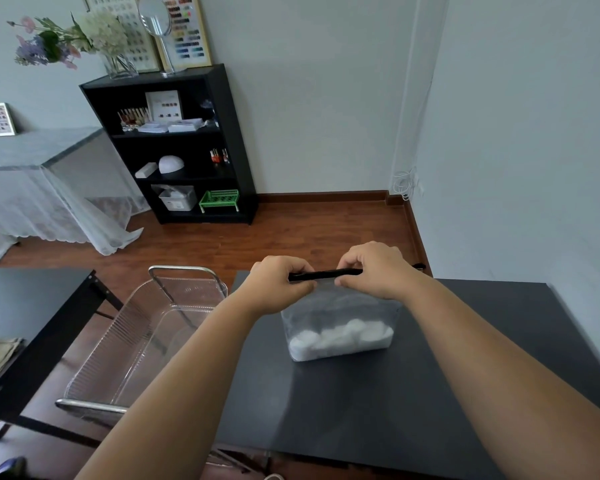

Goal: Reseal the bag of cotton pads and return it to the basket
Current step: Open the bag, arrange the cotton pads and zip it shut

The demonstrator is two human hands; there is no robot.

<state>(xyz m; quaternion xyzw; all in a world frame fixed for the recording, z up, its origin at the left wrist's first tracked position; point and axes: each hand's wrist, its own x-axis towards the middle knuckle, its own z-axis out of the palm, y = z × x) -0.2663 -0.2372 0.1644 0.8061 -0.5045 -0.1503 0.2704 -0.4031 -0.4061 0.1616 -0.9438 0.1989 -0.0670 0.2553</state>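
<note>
Bag of cotton pads (338,327) upright on the dark bench (361,403), left hand (279,284) and right hand (373,268) each in a pinching grip on its black top strip (326,274), clear basket (142,337) beside the bench

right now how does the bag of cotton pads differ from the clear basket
The bag stands upright on the dark table, with the left hand and right hand pinching its black strip; the basket sits left of the table, untouched. The bag holds white pads; the basket looks empty. Both are see-through.

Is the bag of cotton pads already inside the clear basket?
No, the bag of cotton pads stands on the dark table, with the left hand and right hand pinching its black top strip, beside the clear basket.
</note>
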